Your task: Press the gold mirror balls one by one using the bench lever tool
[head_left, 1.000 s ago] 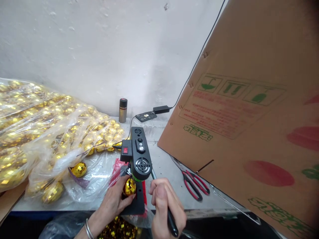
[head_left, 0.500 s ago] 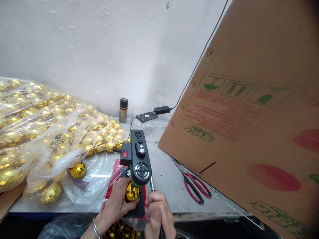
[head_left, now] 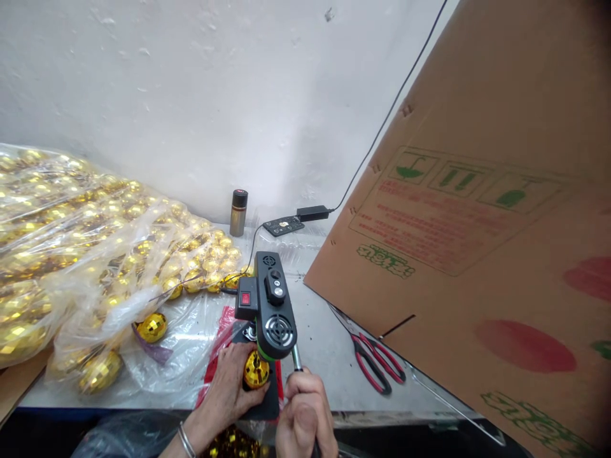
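Between the thumb and fingers of my left hand (head_left: 233, 380) is a gold mirrored ball (head_left: 256, 369). The ball sits under the front end of a black bench machine (head_left: 273, 305) with a red switch and round vents, over its dark base plate (head_left: 267, 407). My right hand (head_left: 305, 410) is wrapped round the lever handle (head_left: 297, 360) on the machine's right side; its grip is mostly hidden by my fingers. A red plastic sheet (head_left: 206, 385) lies under the base.
A clear plastic bag of gold balls (head_left: 105, 242) fills the left; a loose ball (head_left: 153, 327) lies before it. Red-handled scissors (head_left: 379, 362) lie right, beside a large cardboard box (head_left: 453, 254). Behind stand a small bottle (head_left: 238, 214) and a black power adapter (head_left: 312, 212).
The view has shifted slightly, so everything sits a little further right. Both hands keep their hold on the ball and the lever handle.
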Motion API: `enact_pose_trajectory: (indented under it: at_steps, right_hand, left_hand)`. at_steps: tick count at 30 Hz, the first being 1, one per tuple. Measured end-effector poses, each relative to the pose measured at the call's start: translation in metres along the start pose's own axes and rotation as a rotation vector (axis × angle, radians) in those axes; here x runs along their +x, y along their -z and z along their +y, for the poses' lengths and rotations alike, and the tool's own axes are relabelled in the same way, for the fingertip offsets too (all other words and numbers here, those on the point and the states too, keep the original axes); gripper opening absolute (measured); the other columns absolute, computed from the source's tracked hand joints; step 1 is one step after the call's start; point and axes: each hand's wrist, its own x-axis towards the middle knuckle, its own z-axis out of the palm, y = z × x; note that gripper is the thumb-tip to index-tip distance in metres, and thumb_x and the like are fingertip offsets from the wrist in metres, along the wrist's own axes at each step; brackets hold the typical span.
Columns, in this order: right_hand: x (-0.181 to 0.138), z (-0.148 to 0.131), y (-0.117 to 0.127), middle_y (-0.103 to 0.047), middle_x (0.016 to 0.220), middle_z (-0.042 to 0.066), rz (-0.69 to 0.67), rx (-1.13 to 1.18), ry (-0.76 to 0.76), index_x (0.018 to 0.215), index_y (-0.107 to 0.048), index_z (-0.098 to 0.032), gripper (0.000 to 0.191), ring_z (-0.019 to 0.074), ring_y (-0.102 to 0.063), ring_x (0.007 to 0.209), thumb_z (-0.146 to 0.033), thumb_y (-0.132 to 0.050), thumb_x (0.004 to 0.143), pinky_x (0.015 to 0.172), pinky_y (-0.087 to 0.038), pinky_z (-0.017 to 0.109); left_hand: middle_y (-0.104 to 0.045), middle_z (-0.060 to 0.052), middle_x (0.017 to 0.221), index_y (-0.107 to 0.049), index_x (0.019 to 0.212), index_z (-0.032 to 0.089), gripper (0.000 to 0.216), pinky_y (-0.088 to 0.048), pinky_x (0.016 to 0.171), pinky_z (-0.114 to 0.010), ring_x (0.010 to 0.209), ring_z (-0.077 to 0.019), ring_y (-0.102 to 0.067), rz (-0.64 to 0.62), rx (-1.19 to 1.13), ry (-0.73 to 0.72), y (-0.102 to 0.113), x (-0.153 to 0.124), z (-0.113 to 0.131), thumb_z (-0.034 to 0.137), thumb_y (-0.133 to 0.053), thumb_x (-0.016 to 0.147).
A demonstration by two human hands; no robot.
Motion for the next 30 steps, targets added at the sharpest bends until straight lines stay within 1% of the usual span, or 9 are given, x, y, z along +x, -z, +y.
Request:
enact_pose_trajectory:
  at_steps: [4,6,12,16,22,24,27,29,30]
  right_hand:
    - [0.002,0.003,-0.001,-0.049,0.071,-0.004,0.0,0.033,0.045,0.072,-0.048,-0.023,0.037,0.0122,-0.045,0.061,-0.015,-0.039,0.107,0.065,-0.042,0.03]
    - [0.003,0.003,-0.002,-0.049,0.071,-0.005,0.015,0.042,0.069,0.071,-0.047,-0.022,0.038,0.011,-0.045,0.061,-0.015,-0.039,0.108,0.064,-0.041,0.029]
    - [0.0,0.005,-0.004,-0.051,0.071,-0.006,0.011,0.024,0.033,0.071,-0.047,-0.022,0.04,0.0102,-0.047,0.059,-0.015,-0.036,0.109,0.074,-0.047,0.029]
    - [-0.003,0.009,-0.003,-0.049,0.067,-0.006,0.029,0.018,0.065,0.068,-0.045,-0.023,0.041,0.011,-0.046,0.056,-0.017,-0.037,0.108,0.07,-0.045,0.029]
    - [-0.013,0.016,0.002,-0.054,0.068,-0.006,-0.023,-0.062,0.078,0.072,-0.045,-0.023,0.039,0.0104,-0.052,0.058,-0.018,-0.036,0.109,0.078,-0.05,0.029]
    - [-0.017,0.02,0.003,-0.056,0.069,-0.005,-0.069,-0.08,0.118,0.074,-0.047,-0.023,0.038,0.0113,-0.054,0.059,-0.019,-0.036,0.109,0.081,-0.052,0.031]
    - [-0.019,0.023,0.004,-0.057,0.067,-0.005,-0.069,-0.081,0.133,0.074,-0.048,-0.024,0.038,0.0127,-0.055,0.058,-0.02,-0.037,0.11,0.086,-0.052,0.036]
    - [-0.013,0.018,0.005,-0.057,0.067,-0.005,-0.07,-0.078,0.143,0.073,-0.048,-0.024,0.039,0.0126,-0.054,0.058,-0.021,-0.037,0.11,0.083,-0.052,0.034]
    - [-0.008,0.012,0.006,-0.057,0.067,-0.005,-0.085,-0.07,0.127,0.072,-0.048,-0.023,0.039,0.0122,-0.054,0.058,-0.021,-0.038,0.11,0.077,-0.051,0.032]
  left_hand:
    - [-0.075,-0.01,0.112,-0.069,0.12,0.022,0.047,-0.052,0.089,-0.047,0.101,-0.0338,-0.068,0.001,0.007,-0.007,-0.002,-0.001,-0.001,0.026,-0.079,0.075]
    - [-0.075,-0.01,0.11,-0.068,0.12,0.022,0.047,-0.052,0.089,-0.047,0.1,-0.0331,-0.068,0.001,0.013,-0.007,-0.002,-0.001,-0.001,0.025,-0.079,0.074]
    - [-0.074,-0.009,0.107,-0.068,0.118,0.022,0.045,-0.051,0.089,-0.047,0.099,-0.0325,-0.066,0.005,0.035,0.007,-0.003,0.0,0.0,0.023,-0.077,0.073]
    - [-0.073,-0.008,0.104,-0.067,0.114,0.022,0.041,-0.051,0.09,-0.047,0.099,-0.0327,-0.066,-0.001,0.049,0.019,-0.002,0.001,0.003,0.026,-0.078,0.075]
    - [-0.072,-0.008,0.102,-0.067,0.111,0.022,0.04,-0.051,0.089,-0.048,0.098,-0.0335,-0.066,-0.024,0.074,0.047,-0.001,0.003,0.006,0.024,-0.077,0.073]
    - [-0.073,-0.008,0.102,-0.067,0.111,0.022,0.039,-0.051,0.091,-0.049,0.099,-0.0337,-0.066,-0.044,0.082,0.054,0.0,0.004,0.008,0.023,-0.076,0.073]
    - [-0.073,-0.008,0.104,-0.067,0.113,0.023,0.041,-0.051,0.093,-0.05,0.1,-0.0336,-0.067,-0.057,0.088,0.062,0.002,0.005,0.01,0.021,-0.076,0.072]
    - [-0.074,-0.008,0.104,-0.067,0.113,0.023,0.042,-0.052,0.093,-0.05,0.101,-0.0337,-0.067,-0.05,0.089,0.063,0.003,0.007,0.012,0.02,-0.076,0.072]
    - [-0.074,-0.008,0.104,-0.068,0.114,0.022,0.043,-0.052,0.094,-0.051,0.101,-0.0339,-0.068,-0.045,0.088,0.063,0.004,0.008,0.013,0.02,-0.077,0.072]
